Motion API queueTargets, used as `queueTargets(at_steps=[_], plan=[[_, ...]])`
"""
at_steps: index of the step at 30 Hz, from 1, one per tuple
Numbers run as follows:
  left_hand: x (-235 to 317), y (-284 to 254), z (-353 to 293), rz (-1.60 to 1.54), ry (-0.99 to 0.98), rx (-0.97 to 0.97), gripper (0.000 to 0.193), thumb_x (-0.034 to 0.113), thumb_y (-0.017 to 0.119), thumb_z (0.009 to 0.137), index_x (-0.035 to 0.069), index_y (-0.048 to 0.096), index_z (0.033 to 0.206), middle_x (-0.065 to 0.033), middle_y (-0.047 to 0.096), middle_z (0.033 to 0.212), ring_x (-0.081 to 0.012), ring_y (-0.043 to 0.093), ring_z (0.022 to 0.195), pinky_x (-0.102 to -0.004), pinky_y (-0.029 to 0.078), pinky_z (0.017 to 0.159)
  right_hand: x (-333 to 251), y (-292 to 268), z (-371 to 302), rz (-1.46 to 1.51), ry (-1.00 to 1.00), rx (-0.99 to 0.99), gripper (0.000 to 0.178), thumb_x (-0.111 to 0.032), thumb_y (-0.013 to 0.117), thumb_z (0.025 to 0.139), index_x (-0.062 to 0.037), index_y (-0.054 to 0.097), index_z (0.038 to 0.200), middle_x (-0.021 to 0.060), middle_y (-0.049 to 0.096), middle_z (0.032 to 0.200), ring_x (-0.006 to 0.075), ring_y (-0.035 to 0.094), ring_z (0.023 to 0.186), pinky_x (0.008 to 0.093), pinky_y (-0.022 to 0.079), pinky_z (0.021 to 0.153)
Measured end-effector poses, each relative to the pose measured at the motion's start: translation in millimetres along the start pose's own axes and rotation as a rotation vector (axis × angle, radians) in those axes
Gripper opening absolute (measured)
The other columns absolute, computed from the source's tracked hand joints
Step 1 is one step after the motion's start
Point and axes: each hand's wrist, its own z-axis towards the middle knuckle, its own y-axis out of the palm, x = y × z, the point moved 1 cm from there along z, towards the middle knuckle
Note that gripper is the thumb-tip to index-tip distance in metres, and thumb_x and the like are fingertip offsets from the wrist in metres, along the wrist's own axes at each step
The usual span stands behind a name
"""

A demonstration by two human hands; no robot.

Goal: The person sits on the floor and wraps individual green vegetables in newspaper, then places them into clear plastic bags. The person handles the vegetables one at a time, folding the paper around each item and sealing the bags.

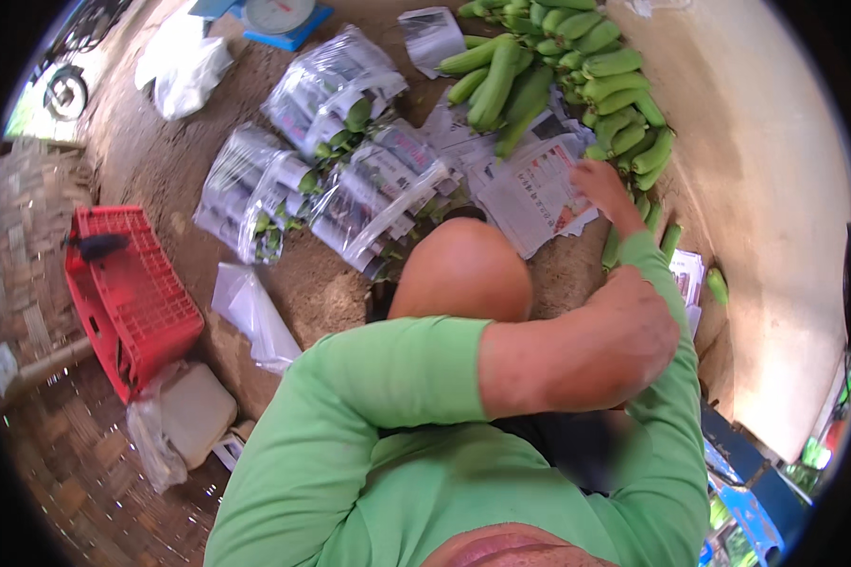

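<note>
Green shirt fabric [501, 472] is filling the foreground, and a bare knee [463, 269] is rising just beyond it, on the near side of the newspaper stack [529, 203], which is serving as the landmark here. At that stack's right edge, the right hand [600, 184] is hovering or resting with its fingers bent; I cannot tell whether they are gripping a sheet. Nearer than the stack and to its right, the left hand [633, 302] is lying over the right forearm, its wrist bent; its fingers are mostly hiding, so I cannot tell whether they are holding the sleeve.

Several long green vegetables [494, 85] are lying on the stack's far side, partly over the paper, and a heap of more green vegetables [615, 90] is spreading beyond it and along its right. Left of the stack, three plastic-wrapped bundles [378, 189] of paper-rolled pieces are sitting together, green ends showing. Farther left of it, a clear plastic sheet [251, 317], a red crate [142, 283] and a whitish jug [199, 411] are lying. Beyond the stack and leftward, a blue scale [288, 28] is standing.
</note>
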Motion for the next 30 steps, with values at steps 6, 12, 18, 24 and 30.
queueTargets(at_steps=[6, 12, 18, 24, 30], plan=[[-17.7, -34.3, 11.2, 0.24, -0.294, -0.214, 0.03, 0.015, 0.064, 0.084, 0.001, 0.063, 0.111, -0.0049, 0.059, 0.086, -0.0205, 0.061, 0.077, -0.0358, 0.043, 0.07, -70.9, 71.5, 94.6, 0.016, 0.038, 0.038, 0.059, -0.05, 0.076, 0.088, 0.0039, 0.068, 0.11, 0.0172, 0.076, 0.098, 0.0241, 0.073, 0.074, 0.0367, 0.059, 0.064], [-44.2, -55.3, 14.3, 0.258, -0.452, -0.259, 0.048, 0.015, 0.063, 0.086, 0.001, 0.059, 0.132, -0.0041, 0.059, 0.09, -0.0221, 0.065, 0.082, -0.0369, 0.047, 0.073, -84.8, 111.6, 184.3, -0.252, -0.179, 0.424, 0.083, -0.066, 0.073, 0.085, 0.0076, 0.062, 0.121, 0.0203, 0.077, 0.096, 0.0301, 0.075, 0.067, 0.0386, 0.06, 0.063], [-54.4, -69.5, 17.0, 0.318, -0.48, -0.358, 0.046, 0.016, 0.063, 0.089, 0.006, 0.059, 0.134, -0.0048, 0.063, 0.095, -0.0226, 0.069, 0.085, -0.0377, 0.05, 0.075, -122.6, 94.0, 188.1, -0.039, 0.095, 0.083, 0.073, -0.059, 0.077, 0.082, 0.0091, 0.067, 0.107, 0.0176, 0.074, 0.081, 0.026, 0.069, 0.055, 0.0389, 0.057, 0.057], [-58.8, -72.3, 13.2, 0.353, -0.531, -0.375, 0.039, 0.019, 0.069, 0.093, 0.008, 0.061, 0.13, -0.0066, 0.067, 0.095, -0.0237, 0.07, 0.084, -0.0381, 0.051, 0.073, -90.7, 94.7, 147.5, 0.185, 0.001, -0.013, 0.057, -0.049, 0.08, 0.079, 0.0064, 0.074, 0.088, 0.0114, 0.067, 0.068, 0.0225, 0.063, 0.053, 0.0383, 0.05, 0.052], [-59.2, -90.6, 14.1, 0.302, -0.68, -0.265, 0.037, 0.019, 0.074, 0.095, 0.004, 0.066, 0.128, -0.0151, 0.071, 0.104, -0.0264, 0.071, 0.091, -0.0348, 0.053, 0.082, -6.8, 98.9, 11.9, 0.512, 0.096, -0.077, 0.061, -0.047, 0.082, 0.084, 0.0047, 0.071, 0.114, 0.007, 0.065, 0.082, 0.0145, 0.053, 0.056, 0.0321, 0.041, 0.047]])
